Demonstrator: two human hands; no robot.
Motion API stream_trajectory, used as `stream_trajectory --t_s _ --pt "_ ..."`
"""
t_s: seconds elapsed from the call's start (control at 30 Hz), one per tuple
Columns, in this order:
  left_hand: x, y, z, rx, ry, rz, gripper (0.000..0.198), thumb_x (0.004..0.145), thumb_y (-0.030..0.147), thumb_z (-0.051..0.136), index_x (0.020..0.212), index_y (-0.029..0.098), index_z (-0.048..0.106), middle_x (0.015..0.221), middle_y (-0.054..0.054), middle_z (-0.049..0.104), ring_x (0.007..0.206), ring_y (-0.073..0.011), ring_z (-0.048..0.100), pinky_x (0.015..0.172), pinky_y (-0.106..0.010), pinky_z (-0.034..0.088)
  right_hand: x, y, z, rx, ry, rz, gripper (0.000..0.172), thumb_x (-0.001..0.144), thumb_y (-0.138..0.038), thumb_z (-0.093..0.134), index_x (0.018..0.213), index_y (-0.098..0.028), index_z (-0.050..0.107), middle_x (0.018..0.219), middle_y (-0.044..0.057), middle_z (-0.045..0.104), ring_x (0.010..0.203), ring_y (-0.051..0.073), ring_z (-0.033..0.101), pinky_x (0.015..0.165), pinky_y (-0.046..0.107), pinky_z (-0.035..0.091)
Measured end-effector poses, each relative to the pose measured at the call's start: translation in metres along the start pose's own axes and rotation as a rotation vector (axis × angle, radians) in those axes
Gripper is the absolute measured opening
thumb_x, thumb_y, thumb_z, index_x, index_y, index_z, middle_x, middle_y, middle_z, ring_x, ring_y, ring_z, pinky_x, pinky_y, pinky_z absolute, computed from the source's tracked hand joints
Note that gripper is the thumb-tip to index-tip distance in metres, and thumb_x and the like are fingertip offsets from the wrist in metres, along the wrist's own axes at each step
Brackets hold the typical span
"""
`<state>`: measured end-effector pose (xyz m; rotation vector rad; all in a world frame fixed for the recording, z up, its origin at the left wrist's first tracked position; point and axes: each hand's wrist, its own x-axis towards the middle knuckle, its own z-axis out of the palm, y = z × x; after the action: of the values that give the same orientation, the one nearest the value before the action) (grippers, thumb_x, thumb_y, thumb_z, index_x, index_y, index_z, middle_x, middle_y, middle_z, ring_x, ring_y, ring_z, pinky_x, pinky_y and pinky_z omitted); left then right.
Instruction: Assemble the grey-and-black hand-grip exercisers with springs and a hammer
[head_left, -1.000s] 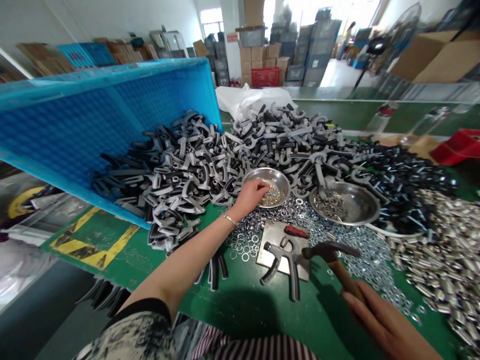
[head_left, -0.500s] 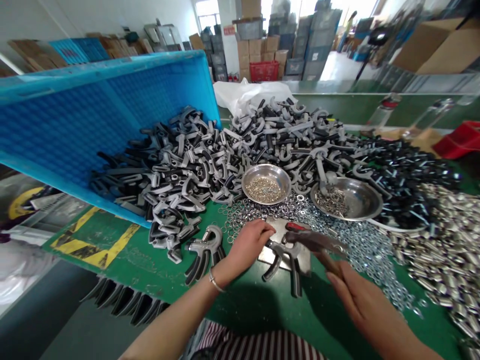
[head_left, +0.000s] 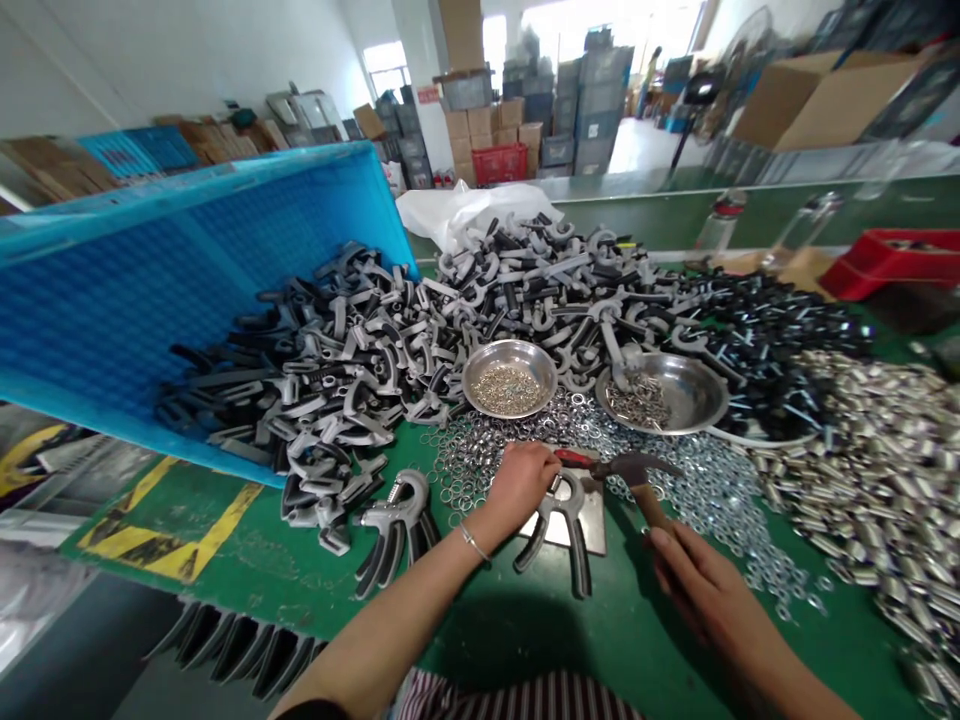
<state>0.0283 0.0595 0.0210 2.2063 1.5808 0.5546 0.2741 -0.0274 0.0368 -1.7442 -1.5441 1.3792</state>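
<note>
My left hand (head_left: 519, 482) is closed in a pinch at the top of a grey and black hand-grip part (head_left: 559, 525) that lies on a small metal plate (head_left: 581, 520). What the fingers hold is too small to make out. My right hand (head_left: 701, 590) grips the wooden handle of a hammer (head_left: 626, 470), whose head hovers just above the part's top. A small steel bowl of tiny bright pieces (head_left: 509, 377) stands just beyond my left hand. Loose steel washers (head_left: 480, 455) are spread around the plate.
A tipped blue crate (head_left: 150, 300) spills grey and black handle parts (head_left: 352, 350) over the green table. A second steel dish (head_left: 664, 395), black screws (head_left: 772, 340) and metal cylinders (head_left: 877, 450) lie right. An assembled gripper (head_left: 394, 520) lies left of my hand.
My left hand left the small bowl and came down to the part on the plate. The hammer in my right hand moved in over the part's top.
</note>
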Motion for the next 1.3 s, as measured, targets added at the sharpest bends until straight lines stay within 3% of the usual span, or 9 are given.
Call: stream_trajectory --t_s 0.23,0.5,0.63,0.77,0.9,1.0,1.1,1.23,1.3 --pt "-0.006 -0.001 0.013 0.268 0.023 0.141 0.022 0.100 0.023 0.046 0.090 0.016 0.065 0.092 -0.007 0.065 0.093 -0.0231 0.057 0.090 -0.039 0.039 -0.002 -0.006 0.003 0.055 0.017 0.034 0.043 0.094 -0.062 0.040 0.076 -0.024 0.047 0.056 -0.006 0.048 0.041 0.011 0.040 0.039 0.024 0.032" --pt "-0.006 -0.001 0.011 0.529 -0.053 0.463 0.024 0.100 0.017 0.039 0.099 0.011 0.063 0.098 -0.012 0.062 0.098 -0.0256 0.054 0.096 -0.043 0.037 -0.001 -0.002 -0.006 -0.040 -0.012 -0.037 0.040 0.094 -0.058 0.044 0.077 -0.023 0.054 0.062 -0.002 0.057 0.054 0.015 0.053 0.050 0.026 0.041" --pt "-0.010 -0.002 0.003 0.343 -0.032 0.272 0.024 0.100 0.026 0.044 0.110 0.011 0.061 0.107 -0.013 0.062 0.105 -0.0259 0.054 0.097 -0.043 0.040 0.004 -0.016 -0.019 -0.197 -0.059 -0.124 0.043 0.096 -0.056 0.038 0.071 -0.024 0.054 0.061 -0.001 0.060 0.059 0.018 0.057 0.061 0.030 0.045" --pt "-0.037 -0.006 -0.013 0.169 0.059 0.104 0.030 0.099 0.024 0.044 0.125 0.012 0.054 0.124 -0.013 0.058 0.116 -0.0250 0.050 0.104 -0.041 0.037 0.000 -0.049 -0.037 -0.334 -0.008 -0.244 0.041 0.097 -0.056 0.035 0.078 -0.026 0.054 0.062 -0.001 0.060 0.058 0.019 0.058 0.059 0.030 0.043" --pt "-0.055 -0.008 -0.029 0.185 -0.081 0.205 0.026 0.094 0.019 0.051 0.119 0.018 0.059 0.118 -0.009 0.061 0.112 -0.0237 0.052 0.101 -0.040 0.036 0.009 -0.069 -0.036 -0.442 0.096 -0.331 0.038 0.098 -0.056 0.032 0.084 -0.026 0.051 0.065 0.001 0.062 0.058 0.020 0.059 0.058 0.030 0.042" --pt "-0.050 -0.009 -0.030 0.266 -0.164 0.269 0.017 0.096 0.022 0.051 0.107 0.018 0.064 0.105 -0.007 0.065 0.105 -0.0236 0.054 0.096 -0.040 0.037 0.029 -0.061 -0.022 -0.614 -0.010 -0.309 0.033 0.098 -0.051 0.034 0.089 -0.025 0.052 0.071 0.004 0.067 0.062 0.022 0.063 0.059 0.031 0.042" --pt "-0.041 -0.010 -0.027 0.331 -0.181 0.295 0.016 0.097 0.023 0.050 0.094 0.016 0.064 0.098 -0.007 0.065 0.100 -0.0240 0.054 0.092 -0.040 0.036 0.046 -0.051 -0.015 -0.660 -0.109 -0.299 0.034 0.100 -0.049 0.033 0.090 -0.024 0.054 0.078 0.005 0.070 0.070 0.023 0.067 0.064 0.030 0.045" --pt "-0.039 -0.012 -0.026 0.343 -0.178 0.298 0.013 0.096 0.027 0.054 0.095 0.017 0.063 0.099 -0.007 0.065 0.100 -0.0247 0.054 0.091 -0.039 0.036 0.052 -0.053 -0.017 -0.689 -0.022 -0.314 0.035 0.101 -0.047 0.030 0.101 -0.023 0.056 0.087 0.008 0.073 0.077 0.024 0.070 0.066 0.030 0.046" --pt "-0.040 -0.014 -0.026 0.336 -0.181 0.286 0.014 0.096 0.028 0.055 0.095 0.017 0.063 0.098 -0.006 0.065 0.100 -0.0244 0.054 0.090 -0.038 0.036 0.050 -0.056 -0.018 -0.758 -0.078 -0.309 0.034 0.100 -0.046 0.034 0.098 -0.022 0.058 0.083 0.008 0.073 0.073 0.025 0.069 0.063 0.031 0.046"
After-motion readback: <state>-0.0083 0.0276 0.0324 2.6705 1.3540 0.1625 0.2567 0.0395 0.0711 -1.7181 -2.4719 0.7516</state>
